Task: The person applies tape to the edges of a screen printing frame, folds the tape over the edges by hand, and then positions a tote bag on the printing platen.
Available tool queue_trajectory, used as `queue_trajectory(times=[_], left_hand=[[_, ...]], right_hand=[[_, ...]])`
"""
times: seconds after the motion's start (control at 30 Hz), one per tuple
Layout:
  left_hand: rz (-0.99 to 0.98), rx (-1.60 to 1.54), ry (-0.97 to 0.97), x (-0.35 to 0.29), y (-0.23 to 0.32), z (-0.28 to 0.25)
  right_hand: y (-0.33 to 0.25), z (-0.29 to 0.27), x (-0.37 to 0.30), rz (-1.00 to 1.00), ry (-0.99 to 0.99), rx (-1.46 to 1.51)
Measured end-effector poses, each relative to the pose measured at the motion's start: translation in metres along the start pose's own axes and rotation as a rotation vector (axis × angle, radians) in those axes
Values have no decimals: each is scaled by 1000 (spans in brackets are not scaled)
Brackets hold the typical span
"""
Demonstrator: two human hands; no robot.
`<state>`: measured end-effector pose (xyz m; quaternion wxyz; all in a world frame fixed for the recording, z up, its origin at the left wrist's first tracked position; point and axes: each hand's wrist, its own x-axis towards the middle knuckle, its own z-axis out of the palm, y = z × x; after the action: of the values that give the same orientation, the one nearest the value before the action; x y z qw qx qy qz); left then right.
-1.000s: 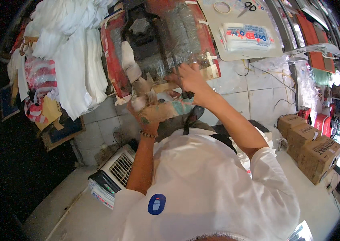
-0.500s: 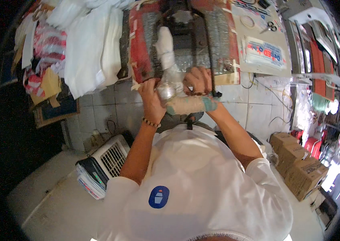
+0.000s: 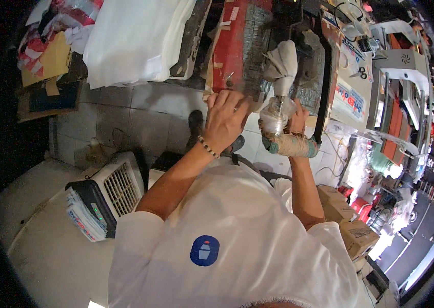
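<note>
My left hand [image 3: 227,115], a beaded bracelet on its wrist, rests at the near edge of a red-sided board [image 3: 224,56]. Its fingers are spread and slightly bent, with the tips on that edge. Just to the right rises a thick bar handle [image 3: 291,146], wrapped in tan and green tape, its upright bound in clear plastic. White cloth [image 3: 282,66] is tied round the upright farther up. My right hand [image 3: 299,117] is beyond the handle, near the board's right side. The handle and plastic cover part of it, so its grip does not show.
A stack of white sheets [image 3: 132,43] lies at the far left beside striped red bundles [image 3: 71,20]. A side table [image 3: 353,77] on the right holds scissors [image 3: 362,72] and a tape roll. Cardboard boxes [image 3: 358,237] stand on the floor at right; a grilled white appliance [image 3: 122,179] at left.
The view has swung left, so the board and handle appear farther right. My left hand has turned, its fingers reaching over the board's edge. My right hand has become more hidden behind the handle.
</note>
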<state>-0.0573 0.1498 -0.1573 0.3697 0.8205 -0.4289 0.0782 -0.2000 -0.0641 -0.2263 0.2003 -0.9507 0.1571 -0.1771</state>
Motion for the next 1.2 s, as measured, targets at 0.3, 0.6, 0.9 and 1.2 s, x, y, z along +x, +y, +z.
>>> queue_trajectory(times=[0.3, 0.6, 0.9, 1.2], left_hand=[[67, -85, -7, 33, -5, 8], [129, -73, -98, 57, -9, 11], [219, 72, -191, 47, -8, 7], [166, -62, -100, 28, -20, -7]], right_hand=[[-33, -21, 22, -46, -54, -42], [-45, -19, 22, -30, -32, -49], [-49, -15, 22, -27, -42, -39], [-43, -21, 22, -41, -64, -33]])
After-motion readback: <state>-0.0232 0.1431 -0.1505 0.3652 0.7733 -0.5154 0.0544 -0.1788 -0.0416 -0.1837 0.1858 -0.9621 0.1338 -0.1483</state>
